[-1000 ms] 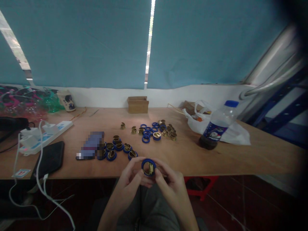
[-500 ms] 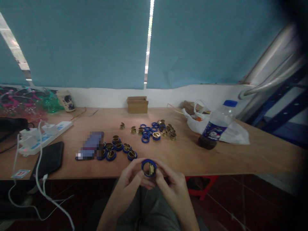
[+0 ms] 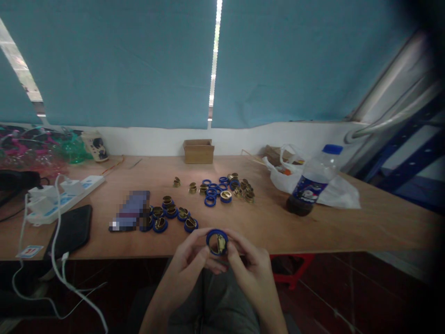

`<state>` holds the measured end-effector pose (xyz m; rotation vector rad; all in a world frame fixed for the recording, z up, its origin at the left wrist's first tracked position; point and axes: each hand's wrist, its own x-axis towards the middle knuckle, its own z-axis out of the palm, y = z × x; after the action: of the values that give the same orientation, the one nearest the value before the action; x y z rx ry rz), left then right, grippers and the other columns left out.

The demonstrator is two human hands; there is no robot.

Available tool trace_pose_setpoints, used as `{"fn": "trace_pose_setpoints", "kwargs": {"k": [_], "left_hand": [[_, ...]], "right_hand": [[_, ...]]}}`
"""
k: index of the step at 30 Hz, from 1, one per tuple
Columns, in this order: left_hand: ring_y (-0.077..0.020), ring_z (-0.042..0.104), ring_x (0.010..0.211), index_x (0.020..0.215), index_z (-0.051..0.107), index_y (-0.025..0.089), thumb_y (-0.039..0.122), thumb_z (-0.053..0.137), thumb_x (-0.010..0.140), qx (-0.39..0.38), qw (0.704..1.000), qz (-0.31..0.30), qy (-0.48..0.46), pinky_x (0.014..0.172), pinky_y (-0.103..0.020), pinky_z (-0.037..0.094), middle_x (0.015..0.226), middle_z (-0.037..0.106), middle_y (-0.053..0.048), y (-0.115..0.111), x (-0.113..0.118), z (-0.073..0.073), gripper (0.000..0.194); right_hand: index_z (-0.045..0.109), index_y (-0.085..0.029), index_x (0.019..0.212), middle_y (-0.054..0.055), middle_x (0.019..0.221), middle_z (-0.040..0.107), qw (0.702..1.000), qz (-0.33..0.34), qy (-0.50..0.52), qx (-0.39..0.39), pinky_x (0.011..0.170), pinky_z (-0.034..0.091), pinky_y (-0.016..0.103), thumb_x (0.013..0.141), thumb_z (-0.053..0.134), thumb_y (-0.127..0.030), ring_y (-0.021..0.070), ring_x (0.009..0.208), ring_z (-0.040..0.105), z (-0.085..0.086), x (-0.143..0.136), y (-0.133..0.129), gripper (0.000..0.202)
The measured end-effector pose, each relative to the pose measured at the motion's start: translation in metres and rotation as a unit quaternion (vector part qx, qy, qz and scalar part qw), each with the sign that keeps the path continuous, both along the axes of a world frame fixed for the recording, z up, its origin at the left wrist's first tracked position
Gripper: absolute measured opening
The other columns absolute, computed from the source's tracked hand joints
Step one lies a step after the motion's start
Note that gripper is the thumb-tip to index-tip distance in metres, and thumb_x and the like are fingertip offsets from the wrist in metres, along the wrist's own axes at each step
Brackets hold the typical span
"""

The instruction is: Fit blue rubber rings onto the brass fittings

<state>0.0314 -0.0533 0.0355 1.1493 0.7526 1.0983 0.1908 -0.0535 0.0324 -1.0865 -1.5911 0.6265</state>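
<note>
Between my two hands, just off the table's front edge, is a blue ring with a brass-coloured metal piece (image 3: pixel 217 242) seated inside it. My left hand (image 3: pixel 191 260) grips its left side, thumb at the front. On the right side, my right hand (image 3: pixel 245 264) pinches it between thumb and fingers. Some fingertips are hidden behind the ring. Beyond my hands, to the left, lies a group of blue rings with brass pieces in them (image 3: pixel 170 211). Farther back are loose blue rings (image 3: pixel 210 201) and loose brass pieces (image 3: pixel 249 196).
A small cardboard box (image 3: pixel 199 153) stands at the back of the table. On the right are a soda bottle (image 3: pixel 309 185) and a white plastic bag (image 3: pixel 283 178). At left lie a phone (image 3: pixel 131 211), a black device (image 3: pixel 72 229) and a power strip (image 3: pixel 69 197) with trailing white cables.
The held ring has shifted slightly to the right with my hands, its turn changed a little. The things on the table have stayed put.
</note>
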Motion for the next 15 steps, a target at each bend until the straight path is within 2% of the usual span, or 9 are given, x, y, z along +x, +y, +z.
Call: {"fn": "trace_pose_setpoints", "kwargs": {"k": [8, 15], "left_hand": [[-0.0167, 0.073, 0.07, 0.118, 0.061, 0.018, 0.032, 0.056, 0.094, 0.015, 1.0, 0.014, 0.009, 0.073, -0.029, 0.058, 0.094, 0.076, -0.007, -0.0005, -0.0006, 0.0049, 0.029], [-0.0167, 0.069, 0.081, 0.109, 0.064, 0.019, 0.032, 0.049, 0.097, 0.036, 0.997, 0.04, 0.05, 0.073, -0.026, 0.056, 0.1, 0.072, -0.005, 0.0015, -0.0033, 0.0061, 0.023]], "right_hand": [[0.07, -0.02, 0.103, 0.003, 0.083, 0.075, 0.999, 0.023, 0.028, -0.009, 0.063, 0.058, 0.021, 0.093, 0.052, -0.024, 0.0157, 0.07, 0.071, 0.0051, -0.0022, -0.0023, 0.021], [0.071, -0.02, 0.103, 0.0, 0.073, 0.07, 0.999, 0.022, 0.031, 0.007, 0.058, 0.055, 0.02, 0.092, 0.056, -0.022, 0.0137, 0.061, 0.068, 0.009, -0.0056, -0.0021, 0.018]]}}
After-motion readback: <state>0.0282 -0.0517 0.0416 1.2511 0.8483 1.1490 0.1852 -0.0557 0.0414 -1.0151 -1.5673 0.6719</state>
